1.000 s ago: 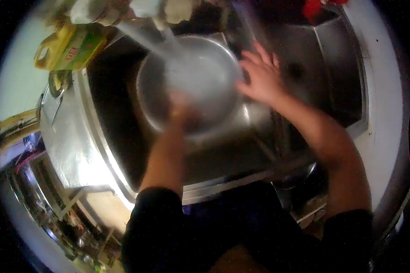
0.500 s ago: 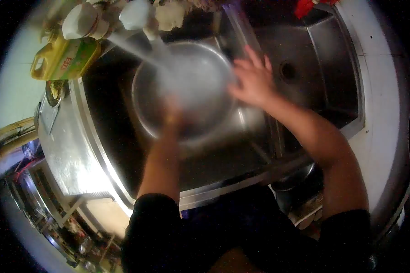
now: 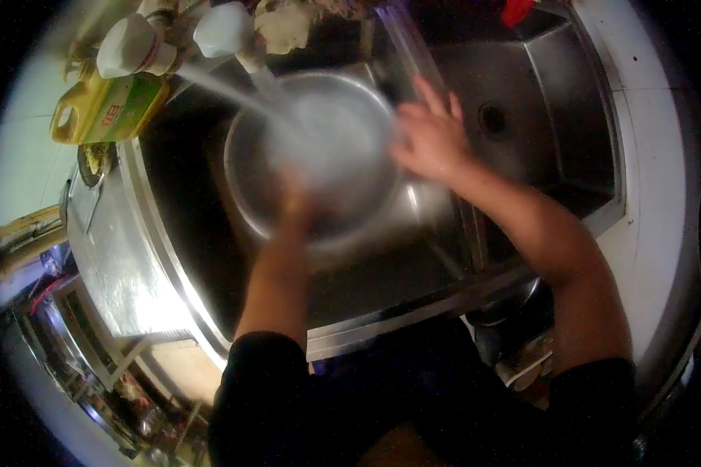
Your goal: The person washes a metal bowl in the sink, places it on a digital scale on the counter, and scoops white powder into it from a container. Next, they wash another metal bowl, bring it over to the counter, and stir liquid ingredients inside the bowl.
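Note:
A round metal basin [image 3: 245,191] sits in the left bowl of a steel sink [image 3: 366,289]. Water streams down into it from white-handled taps [image 3: 126,45] at the top left. My left hand [image 3: 294,194] is inside the basin on its near left side, its fingers smeared by motion and spray. At the basin's right rim is my right hand [image 3: 432,138], fingers spread, thumb side toward the rim. Whatever lies under the cloudy water cannot be made out.
A yellow-green jug [image 3: 110,109] stands at the sink's upper left, above a steel counter [image 3: 125,268]. The right sink bowl has a drain [image 3: 491,118]. A divider [image 3: 475,233] runs between the bowls. Something red [image 3: 516,11] is at the top right.
The taps, jug and basin have shifted slightly left in view. My left hand stays in the basin, blurred in every frame, and my right hand stays spread by the rim.

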Demonstrator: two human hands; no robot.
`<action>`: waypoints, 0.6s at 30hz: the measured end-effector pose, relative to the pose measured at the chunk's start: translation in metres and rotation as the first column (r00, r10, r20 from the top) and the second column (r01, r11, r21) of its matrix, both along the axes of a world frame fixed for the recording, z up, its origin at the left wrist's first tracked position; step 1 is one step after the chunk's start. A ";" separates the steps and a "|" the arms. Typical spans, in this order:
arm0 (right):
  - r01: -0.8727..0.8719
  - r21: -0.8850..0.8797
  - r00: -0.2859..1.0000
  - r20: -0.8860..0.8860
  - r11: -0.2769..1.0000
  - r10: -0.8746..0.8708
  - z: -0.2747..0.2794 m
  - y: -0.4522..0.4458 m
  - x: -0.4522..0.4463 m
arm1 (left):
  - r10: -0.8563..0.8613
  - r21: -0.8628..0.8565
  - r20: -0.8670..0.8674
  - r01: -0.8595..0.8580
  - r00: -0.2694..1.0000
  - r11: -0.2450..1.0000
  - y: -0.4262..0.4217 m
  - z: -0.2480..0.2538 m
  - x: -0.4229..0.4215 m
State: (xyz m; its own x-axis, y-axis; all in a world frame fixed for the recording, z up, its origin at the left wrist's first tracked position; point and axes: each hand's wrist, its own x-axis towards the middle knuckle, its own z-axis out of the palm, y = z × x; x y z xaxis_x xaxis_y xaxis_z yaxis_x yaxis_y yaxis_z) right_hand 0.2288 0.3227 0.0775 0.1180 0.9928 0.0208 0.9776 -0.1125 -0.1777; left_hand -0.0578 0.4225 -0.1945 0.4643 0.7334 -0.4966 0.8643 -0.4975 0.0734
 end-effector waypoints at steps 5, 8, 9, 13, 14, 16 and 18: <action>0.004 -0.010 1.000 0.001 1.000 -0.004 0.001 0.001 0.000 | -0.001 0.013 0.000 0.001 1.000 1.000 0.002 -0.003 0.000; 0.004 0.023 1.000 -0.007 1.000 -0.004 -0.001 0.000 0.000 | -0.001 0.030 0.007 0.001 1.000 1.000 -0.003 -0.008 -0.003; 0.007 0.034 1.000 -0.012 0.999 -0.006 -0.002 0.001 0.000 | -0.004 0.038 0.013 0.003 1.000 0.999 -0.004 -0.010 -0.004; 0.008 0.012 1.000 -0.006 1.000 -0.008 0.000 0.002 0.000 | -0.034 0.113 0.052 0.028 0.998 0.993 -0.008 -0.031 -0.016; 0.012 0.038 1.000 -0.013 0.999 -0.012 -0.001 0.003 0.001 | -0.050 0.149 0.075 0.038 0.996 0.988 -0.008 -0.041 -0.023; 0.012 0.101 1.000 -0.026 0.995 -0.009 -0.007 0.005 0.001 | -0.114 0.259 0.147 0.073 0.983 0.963 -0.009 -0.073 -0.044; 0.018 0.066 1.000 -0.007 0.998 -0.018 -0.004 0.006 0.000 | -0.215 0.311 0.176 0.153 0.961 0.938 -0.009 -0.086 -0.061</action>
